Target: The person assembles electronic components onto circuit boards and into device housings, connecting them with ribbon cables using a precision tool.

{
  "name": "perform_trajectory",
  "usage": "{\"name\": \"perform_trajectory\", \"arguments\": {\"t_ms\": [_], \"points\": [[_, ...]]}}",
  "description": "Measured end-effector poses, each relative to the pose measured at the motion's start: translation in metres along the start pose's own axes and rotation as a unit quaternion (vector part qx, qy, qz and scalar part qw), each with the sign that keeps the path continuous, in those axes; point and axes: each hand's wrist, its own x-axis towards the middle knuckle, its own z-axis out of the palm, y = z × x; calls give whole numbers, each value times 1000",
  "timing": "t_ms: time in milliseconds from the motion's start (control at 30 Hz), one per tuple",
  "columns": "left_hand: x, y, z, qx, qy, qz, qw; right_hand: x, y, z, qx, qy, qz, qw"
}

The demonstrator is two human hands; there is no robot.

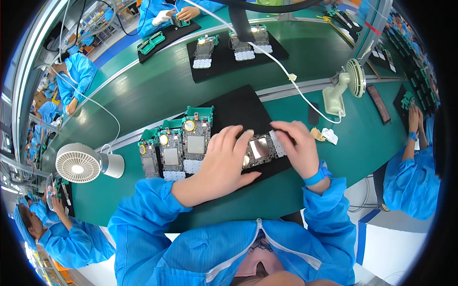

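Observation:
A circuit board (267, 149) with a shiny metal square lies crosswise on a black mat (234, 106) between my hands. My left hand (220, 162) spans its left end, with fingers stretched out and thumb apart. That end is partly hidden under the hand. My right hand (301, 147), with a blue band at the wrist, has thumb and fingers closed at the board's right end, by a white dotted strip (278, 143). To the left, several similar boards stand in a row in green holders, among them one board (196, 144) with a round yellow-rimmed part.
A white fan (78, 163) stands at left, and a pale green fan (355, 78) at right, with its cable crossing overhead. Scraps of white paper (329, 137) lie beside my right hand. More boards rest on a black mat (276, 51) beyond. Other people work nearby.

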Motion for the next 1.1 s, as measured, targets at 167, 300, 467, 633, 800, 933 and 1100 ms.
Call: {"name": "perform_trajectory", "arguments": {"t_ms": [167, 300, 467, 633, 800, 933, 1100], "points": [[20, -1, -25, 47, -142, 80, 985, -8, 20, 2, -228, -9, -4, 974], [30, -16, -39, 146, -122, 174, 966, -11, 24, -4, 53, -111, 150, 981], [8, -16, -35, -32, -34, 3, 999, -15, 24, -1, 5, -56, 113, 992], [-39, -14, -4, -591, -11, -340, 732, -7, -5, 6, 163, -24, 129, 978], [-24, -13, 13, -664, -53, -382, 640, -3, -32, 22, 61, -124, 130, 982], [-13, -18, 26, -651, -68, -335, 678, -10, -33, 36, 27, -105, 96, 989], [-13, -17, 39, -687, -62, -351, 633, -14, -29, 41, 19, -115, 92, 989]]}}
